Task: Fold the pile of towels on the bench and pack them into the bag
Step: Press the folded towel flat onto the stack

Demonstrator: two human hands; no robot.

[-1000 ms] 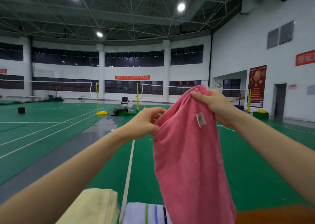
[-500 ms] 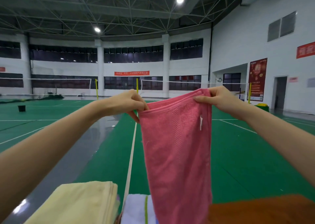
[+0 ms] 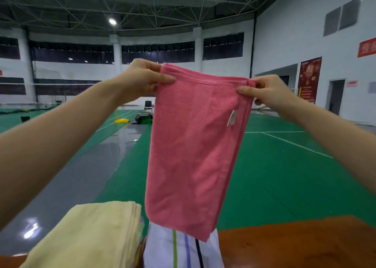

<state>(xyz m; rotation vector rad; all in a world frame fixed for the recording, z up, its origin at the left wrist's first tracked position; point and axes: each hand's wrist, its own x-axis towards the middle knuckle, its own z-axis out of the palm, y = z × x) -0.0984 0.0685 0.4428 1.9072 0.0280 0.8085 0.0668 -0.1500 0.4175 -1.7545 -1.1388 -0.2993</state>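
Head view shows folding in hand: the left hand [image 3: 146,78] and right hand [image 3: 270,92] pinch the top corners of the pink towel [image 3: 193,145], which hangs doubled at frame centre above the folded yellow towel [image 3: 87,233] and striped towel [image 3: 183,251], so the next move is probably another halving fold.

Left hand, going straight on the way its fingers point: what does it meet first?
The left hand pinches the pink towel; its fingers point along the top hem, so more towel comes first, then probably the right hand, though depth is unclear.
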